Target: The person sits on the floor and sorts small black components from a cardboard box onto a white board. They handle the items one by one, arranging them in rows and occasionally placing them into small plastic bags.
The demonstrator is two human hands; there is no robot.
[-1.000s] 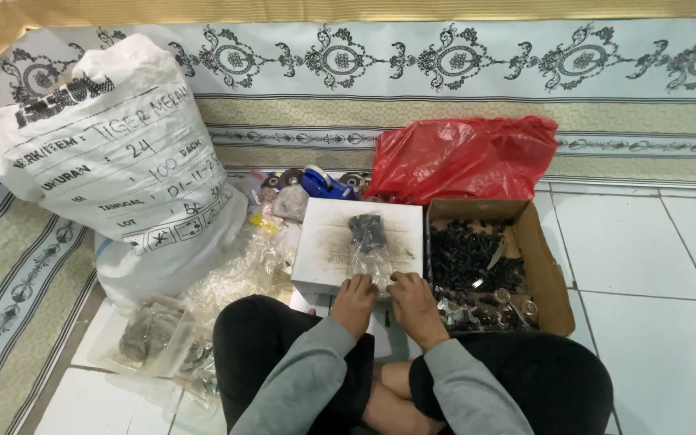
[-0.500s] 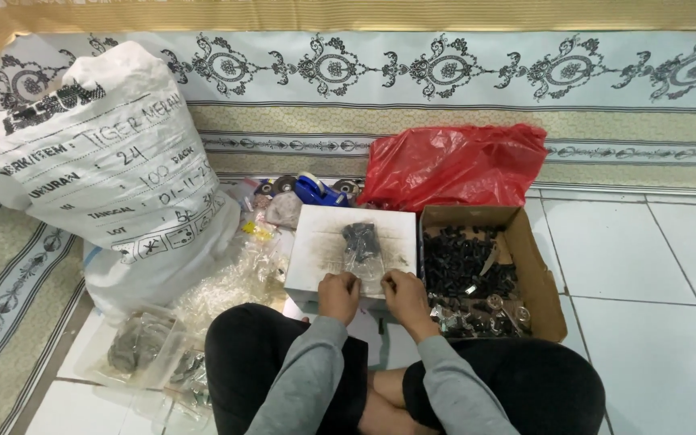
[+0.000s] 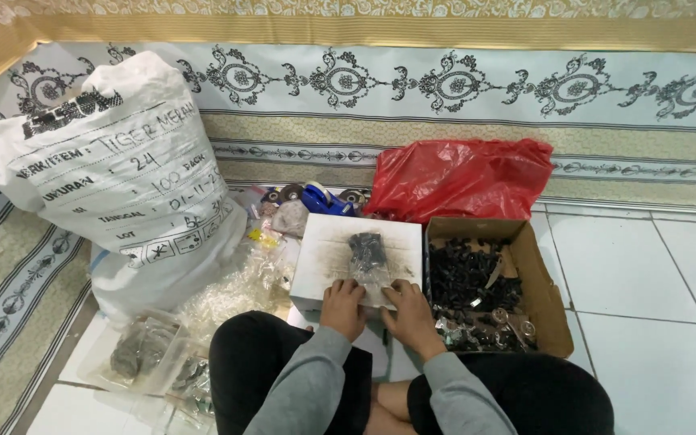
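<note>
I sit cross-legged on a tiled floor. A small clear plastic bag of dark parts (image 3: pixel 368 256) lies on top of a white box (image 3: pixel 324 250) in front of my knees. My left hand (image 3: pixel 342 306) and my right hand (image 3: pixel 407 310) both pinch the near edge of that bag, fingers closed on the plastic. Just right of the white box stands an open cardboard box (image 3: pixel 545 294) holding several small black parts and a few shiny metal pieces.
A big white sack with writing (image 3: pixel 126 181) stands at the left. A red plastic bag (image 3: pixel 461 177) lies behind the boxes by the patterned wall. A blue tape dispenser (image 3: pixel 324 199), loose clear bags (image 3: pixel 239 278) and packed bags (image 3: pixel 142 350) lie nearby.
The view has shifted slightly. Both hands stay on the near edge of the clear bag on the white box, with little movement.
</note>
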